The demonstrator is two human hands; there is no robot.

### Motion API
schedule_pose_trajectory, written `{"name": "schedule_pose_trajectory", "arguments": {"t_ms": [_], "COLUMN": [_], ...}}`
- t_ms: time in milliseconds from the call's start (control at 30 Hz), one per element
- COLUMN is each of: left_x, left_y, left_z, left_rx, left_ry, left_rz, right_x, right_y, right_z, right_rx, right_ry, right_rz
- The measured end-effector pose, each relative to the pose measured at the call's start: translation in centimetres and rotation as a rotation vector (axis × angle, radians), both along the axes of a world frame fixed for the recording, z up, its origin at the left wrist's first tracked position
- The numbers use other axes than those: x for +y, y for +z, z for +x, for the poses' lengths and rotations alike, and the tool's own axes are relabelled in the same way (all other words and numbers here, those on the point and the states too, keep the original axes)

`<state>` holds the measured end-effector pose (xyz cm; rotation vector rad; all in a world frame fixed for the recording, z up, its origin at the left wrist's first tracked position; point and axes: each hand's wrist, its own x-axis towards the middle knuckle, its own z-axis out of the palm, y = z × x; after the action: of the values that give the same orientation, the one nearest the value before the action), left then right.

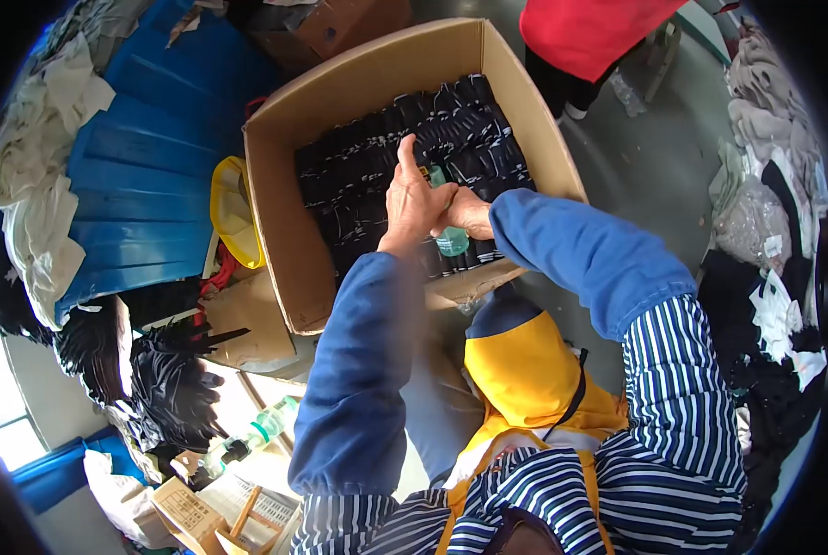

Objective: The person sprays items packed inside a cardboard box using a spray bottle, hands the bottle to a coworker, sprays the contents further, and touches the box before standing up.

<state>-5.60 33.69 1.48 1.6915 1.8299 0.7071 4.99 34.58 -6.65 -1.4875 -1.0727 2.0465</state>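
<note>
Head view: a worker's hands meet over a green item (453,242), which shows directly beneath the grip and just to its near and far sides, its long axis seemingly pointing away from the body. Neither hand is clearly nearer. The left hand (414,199) raises one finger; the right (469,213) reaches across, wrist bent. From where I stand, I cannot tell whether either pinches it. Dark bundles (358,171) lie below, in a box (273,222).

Daylight glares at a lower-left window (5,384); curved edges darken to black.
</note>
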Motion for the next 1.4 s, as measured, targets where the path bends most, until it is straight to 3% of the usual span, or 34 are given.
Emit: {"name": "schedule_pose_trajectory", "arguments": {"t_ms": [100,233,367,500,600,867,1033,1133,1300,1400], "left_x": [0.2,0.5,0.3,0.1,0.5,2.5,3.3,2.4,1.3,1.6], "left_y": [-1.9,-4.1,-3.2,-3.3,-3.0,-7.5,-9.1,-9.2,-7.1,-4.5], "left_z": [-0.3,-0.8,-1.1,-1.2,-1.5,-2.3,-2.2,-3.5,-6.0,-7.1], "left_rx": [-0.040,-0.063,0.214,0.306,0.194,0.024,0.114,-0.052,-0.129,-0.608], "left_ry": [-0.010,0.059,0.141,0.165,0.162,0.110,0.142,-0.020,-0.017,0.138], "left_rz": [-0.089,0.110,0.048,-0.022,-0.250,-0.230,-0.076,-0.293,-0.176,-0.294], "right_x": [-0.7,0.5,1.2,1.2,0.7,3.1,4.3,4.4,3.5,3.0], "right_y": [-0.8,-0.3,0.2,0.9,1.4,1.1,0.1,0.1,1.3,1.2], "right_z": [0.6,1.4,1.9,2.6,3.0,3.5,3.5,4.9,5.0,5.0], "right_rx": [-0.139,-0.394,-0.689,-0.715,-0.753,-0.812,-0.858,-0.898,-0.828,-0.639], "right_ry": [0.031,0.292,0.343,0.402,0.443,0.585,0.602,0.654,0.586,0.469], "right_rz": [0.025,0.195,0.370,0.458,0.486,0.562,0.588,0.661,0.756,0.763]}}
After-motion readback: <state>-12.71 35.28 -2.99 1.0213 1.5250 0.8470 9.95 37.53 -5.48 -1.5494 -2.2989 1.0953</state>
